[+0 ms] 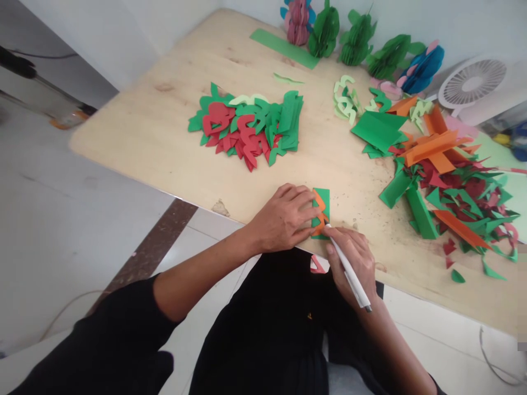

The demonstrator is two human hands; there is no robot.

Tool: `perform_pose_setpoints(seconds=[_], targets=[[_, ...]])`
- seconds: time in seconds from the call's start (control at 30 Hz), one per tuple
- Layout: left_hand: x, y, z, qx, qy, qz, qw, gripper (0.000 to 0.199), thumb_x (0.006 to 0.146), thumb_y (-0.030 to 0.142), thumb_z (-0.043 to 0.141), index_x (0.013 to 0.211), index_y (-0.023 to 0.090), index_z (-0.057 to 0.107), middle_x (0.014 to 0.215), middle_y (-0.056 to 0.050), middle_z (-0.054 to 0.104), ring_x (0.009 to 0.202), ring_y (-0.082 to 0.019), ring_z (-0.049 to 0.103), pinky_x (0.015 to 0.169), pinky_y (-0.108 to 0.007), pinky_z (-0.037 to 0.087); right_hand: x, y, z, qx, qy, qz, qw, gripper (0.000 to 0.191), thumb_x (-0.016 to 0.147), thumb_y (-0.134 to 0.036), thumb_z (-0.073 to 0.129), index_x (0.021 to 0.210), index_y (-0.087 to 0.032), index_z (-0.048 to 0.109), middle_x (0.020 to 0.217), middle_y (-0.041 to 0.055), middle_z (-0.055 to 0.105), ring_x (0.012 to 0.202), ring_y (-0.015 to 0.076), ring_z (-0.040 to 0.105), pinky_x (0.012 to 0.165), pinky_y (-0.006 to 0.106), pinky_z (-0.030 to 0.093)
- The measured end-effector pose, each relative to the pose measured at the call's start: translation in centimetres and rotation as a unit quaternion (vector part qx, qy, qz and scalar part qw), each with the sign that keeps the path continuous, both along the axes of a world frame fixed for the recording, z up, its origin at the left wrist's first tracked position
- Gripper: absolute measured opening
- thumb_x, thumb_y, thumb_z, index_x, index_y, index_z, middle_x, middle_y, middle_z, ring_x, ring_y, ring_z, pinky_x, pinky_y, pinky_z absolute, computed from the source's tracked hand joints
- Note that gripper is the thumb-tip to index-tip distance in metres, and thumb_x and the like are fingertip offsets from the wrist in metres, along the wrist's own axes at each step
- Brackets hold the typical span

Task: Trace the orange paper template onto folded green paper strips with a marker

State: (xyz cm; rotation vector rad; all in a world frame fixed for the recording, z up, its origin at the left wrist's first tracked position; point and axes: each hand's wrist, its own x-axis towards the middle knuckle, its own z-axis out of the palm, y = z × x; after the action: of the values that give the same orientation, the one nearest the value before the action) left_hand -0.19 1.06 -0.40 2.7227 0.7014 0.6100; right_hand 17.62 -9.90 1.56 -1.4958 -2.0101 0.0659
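Near the table's front edge lies a small green paper rectangle [325,196] with an orange paper cutout [319,201] on top. My left hand [286,218] rests flat beside them, its fingers stretched onto the orange cutout and the green paper. A white pen [349,270] is gripped in my right hand [354,258]. The pen's dark tip touches down at the right edge of the orange cutout. Fingertips hide part of the cutout's outline.
A pile of green and red cutouts [251,123] lies behind my left hand. Folded papers and scraps [448,164] spread over the right side. Paper honeycomb shapes [323,33] and a white fan [472,82] stand at the back. A green strip [284,48] lies near them.
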Motion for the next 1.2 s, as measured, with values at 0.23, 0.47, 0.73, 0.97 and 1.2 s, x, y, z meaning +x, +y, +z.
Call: perform_pose_setpoints(seconds=[0.23, 0.47, 0.73, 0.97, 1.2], targets=[[-0.02, -0.11, -0.01, 0.001, 0.005, 0.001, 1.0, 0.029, 0.091, 0.036, 0.054, 0.114, 0.02, 0.06, 0.13, -0.012, 0.057, 0.127, -0.029, 0.045, 0.11, -0.048, 0.033, 0.01, -0.02, -0.36, 0.014, -0.023, 0.008, 1.0, 0.027, 0.092, -0.014, 0.051, 0.116, -0.019, 0.061, 0.095, 0.008, 0.074, 0.091, 0.0209, 0.068, 0.081, 0.035, 0.049], [-0.2, -0.12, -0.04, -0.012, -0.044, 0.012, 0.999, 0.028, 0.092, 0.035, 0.054, 0.112, 0.018, 0.062, 0.129, -0.012, 0.057, 0.126, -0.028, 0.047, 0.109, -0.047, 0.035, -0.15, -0.04, -0.3, 0.019, -0.02, 0.008, 1.0, 0.025, 0.092, -0.011, 0.051, 0.114, -0.016, 0.061, 0.094, 0.0079, 0.074, 0.09, 0.0208, 0.068, 0.082, 0.035, 0.048], [-0.65, -0.79, 0.34, 0.002, -0.066, 0.058, 0.996, 0.023, 0.095, 0.024, 0.043, 0.095, 0.016, 0.065, 0.111, -0.011, 0.066, 0.109, -0.025, 0.057, 0.099, -0.043, 0.044, -0.14, 0.0, -0.31, 0.027, -0.016, 0.009, 0.999, 0.028, 0.09, -0.009, 0.051, 0.114, -0.018, 0.062, 0.091, 0.0067, 0.074, 0.09, 0.0207, 0.068, 0.08, 0.034, 0.049], [-0.45, -0.86, 0.23, 0.039, -0.044, 0.05, 0.997, 0.023, 0.095, 0.022, 0.043, 0.094, 0.017, 0.065, 0.106, -0.011, 0.065, 0.105, -0.025, 0.057, 0.093, -0.044, 0.046, -0.09, -0.11, -0.61, 0.028, -0.009, 0.012, 1.0, 0.031, 0.089, -0.009, 0.05, 0.116, -0.019, 0.062, 0.092, 0.0057, 0.075, 0.092, 0.021, 0.068, 0.08, 0.035, 0.049], [-0.43, -0.83, 0.13, 0.052, -0.042, 0.043, 0.997, 0.022, 0.094, 0.02, 0.043, 0.093, 0.016, 0.065, 0.108, -0.012, 0.065, 0.104, -0.025, 0.057, 0.092, -0.044, 0.046, -0.13, -0.15, -0.66, 0.03, -0.007, 0.013, 0.999, 0.031, 0.09, -0.008, 0.05, 0.117, -0.017, 0.06, 0.092, 0.006, 0.074, 0.092, 0.021, 0.067, 0.08, 0.035, 0.049]])
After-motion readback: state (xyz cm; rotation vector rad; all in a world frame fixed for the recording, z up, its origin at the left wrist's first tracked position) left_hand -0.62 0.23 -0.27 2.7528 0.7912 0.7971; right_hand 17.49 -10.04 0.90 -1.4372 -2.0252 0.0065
